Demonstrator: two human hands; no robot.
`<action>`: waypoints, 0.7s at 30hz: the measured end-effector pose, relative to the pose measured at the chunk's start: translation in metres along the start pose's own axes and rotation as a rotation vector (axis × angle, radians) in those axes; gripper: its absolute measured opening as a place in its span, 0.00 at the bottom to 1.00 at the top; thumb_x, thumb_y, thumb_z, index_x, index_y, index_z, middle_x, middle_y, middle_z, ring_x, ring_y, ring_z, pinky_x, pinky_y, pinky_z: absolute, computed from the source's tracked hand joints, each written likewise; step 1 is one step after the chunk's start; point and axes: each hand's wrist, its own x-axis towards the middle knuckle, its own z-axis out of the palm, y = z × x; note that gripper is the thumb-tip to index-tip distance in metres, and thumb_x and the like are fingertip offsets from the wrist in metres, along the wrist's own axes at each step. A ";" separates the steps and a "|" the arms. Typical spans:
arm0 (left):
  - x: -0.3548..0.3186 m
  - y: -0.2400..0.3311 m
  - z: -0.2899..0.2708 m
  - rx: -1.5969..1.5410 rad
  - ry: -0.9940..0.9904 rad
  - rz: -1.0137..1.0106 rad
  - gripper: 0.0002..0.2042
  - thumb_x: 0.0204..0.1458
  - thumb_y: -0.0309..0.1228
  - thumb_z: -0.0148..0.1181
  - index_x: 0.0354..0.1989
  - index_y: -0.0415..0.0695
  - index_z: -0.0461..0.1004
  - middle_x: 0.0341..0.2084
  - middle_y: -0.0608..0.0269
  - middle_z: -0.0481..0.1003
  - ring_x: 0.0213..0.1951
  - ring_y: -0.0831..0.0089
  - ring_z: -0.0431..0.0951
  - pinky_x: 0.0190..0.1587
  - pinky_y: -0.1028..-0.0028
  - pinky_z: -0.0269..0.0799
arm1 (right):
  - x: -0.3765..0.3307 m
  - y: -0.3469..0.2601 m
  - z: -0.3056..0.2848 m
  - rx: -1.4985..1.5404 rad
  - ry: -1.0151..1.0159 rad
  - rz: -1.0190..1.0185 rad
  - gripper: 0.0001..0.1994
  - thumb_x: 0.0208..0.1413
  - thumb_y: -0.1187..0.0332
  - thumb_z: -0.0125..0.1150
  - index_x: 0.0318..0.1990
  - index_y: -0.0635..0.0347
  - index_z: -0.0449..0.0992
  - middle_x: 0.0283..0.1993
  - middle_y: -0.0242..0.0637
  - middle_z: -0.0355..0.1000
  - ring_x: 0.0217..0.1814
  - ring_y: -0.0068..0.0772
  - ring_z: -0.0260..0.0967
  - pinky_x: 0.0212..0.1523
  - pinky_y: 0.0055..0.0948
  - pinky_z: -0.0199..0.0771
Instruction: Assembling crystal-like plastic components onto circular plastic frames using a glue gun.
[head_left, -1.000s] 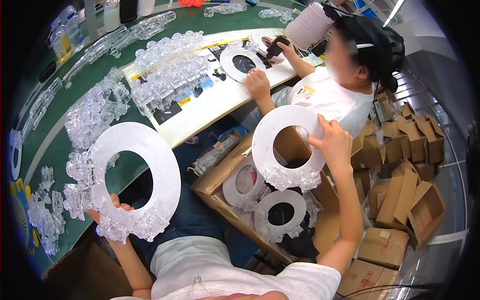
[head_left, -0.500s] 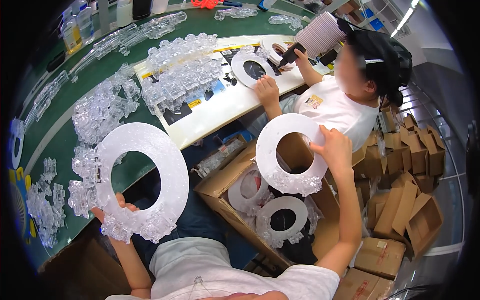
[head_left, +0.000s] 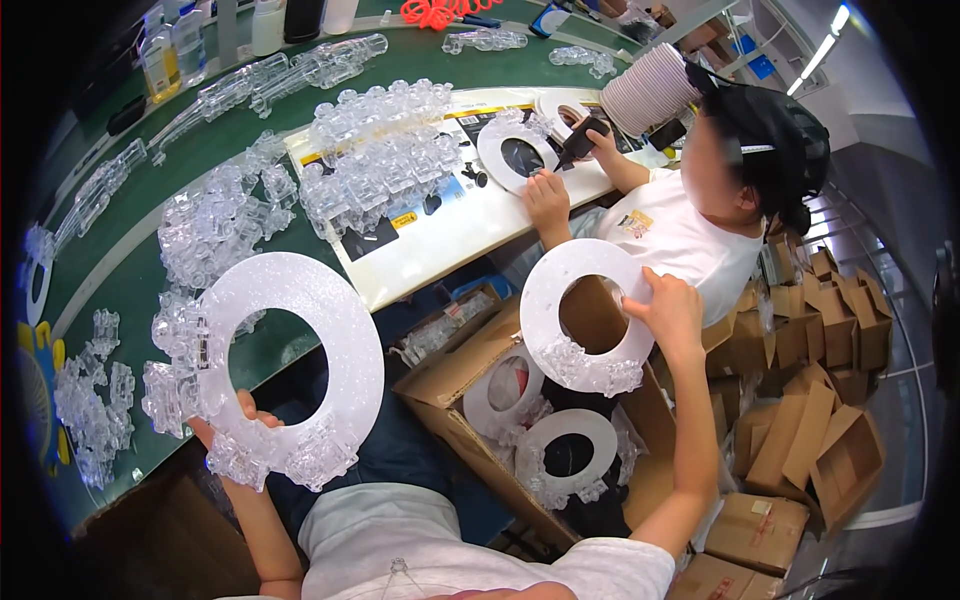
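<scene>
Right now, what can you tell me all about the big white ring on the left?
The ring is flat, white and faintly sparkly, like foam or frosted plastic, with a large round hole showing the green table behind. Clear plastic pieces cluster along its lower edge and left side. It is held up, tilted, facing the camera. The left hand grips its bottom edge, thumb on the front by the hole's rim. Nothing else touches it.

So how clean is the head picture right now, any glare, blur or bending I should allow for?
Head view: strong fisheye, the green table's edges bow and the corners go black; bright ceiling strip flares top right; the white ring in the left hand is sharp with sparkly highlights; the ring in the right hand is evenly lit; a co-worker's face is blurred.
</scene>
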 end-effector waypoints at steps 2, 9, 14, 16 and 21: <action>0.004 -0.001 0.006 -0.031 0.030 0.032 0.40 0.45 0.63 0.49 0.54 0.41 0.51 0.50 0.42 0.61 0.51 0.40 0.63 0.51 0.37 0.58 | 0.001 -0.001 0.002 0.008 0.006 -0.006 0.25 0.36 0.56 0.65 0.44 0.60 0.75 0.28 0.47 0.73 0.32 0.44 0.73 0.34 0.37 0.71; 0.031 -0.014 0.050 -0.144 0.130 0.151 0.36 0.49 0.62 0.44 0.44 0.35 0.57 0.40 0.31 0.68 0.47 0.39 0.69 0.49 0.41 0.63 | 0.002 -0.002 0.008 -0.004 -0.019 0.013 0.25 0.37 0.55 0.65 0.44 0.60 0.76 0.28 0.47 0.73 0.32 0.45 0.73 0.35 0.38 0.72; 0.029 -0.017 0.049 -0.174 0.208 0.201 0.40 0.45 0.66 0.45 0.40 0.31 0.63 0.37 0.25 0.69 0.45 0.36 0.71 0.45 0.44 0.69 | 0.004 -0.007 0.008 0.030 -0.020 0.008 0.26 0.36 0.55 0.65 0.44 0.60 0.76 0.29 0.48 0.73 0.32 0.46 0.73 0.35 0.38 0.72; 0.027 -0.015 0.047 -0.160 0.215 0.196 0.39 0.46 0.65 0.45 0.40 0.31 0.63 0.37 0.25 0.69 0.44 0.36 0.71 0.45 0.44 0.69 | 0.005 -0.010 0.008 0.041 -0.014 0.004 0.26 0.36 0.55 0.65 0.44 0.60 0.76 0.29 0.48 0.73 0.32 0.46 0.73 0.35 0.38 0.72; 0.040 -0.015 0.064 -0.218 0.226 0.208 0.39 0.47 0.64 0.45 0.39 0.30 0.63 0.37 0.25 0.70 0.43 0.37 0.72 0.43 0.44 0.70 | 0.008 -0.012 0.012 0.048 -0.002 -0.008 0.25 0.36 0.54 0.65 0.42 0.60 0.76 0.27 0.47 0.73 0.31 0.46 0.72 0.34 0.38 0.72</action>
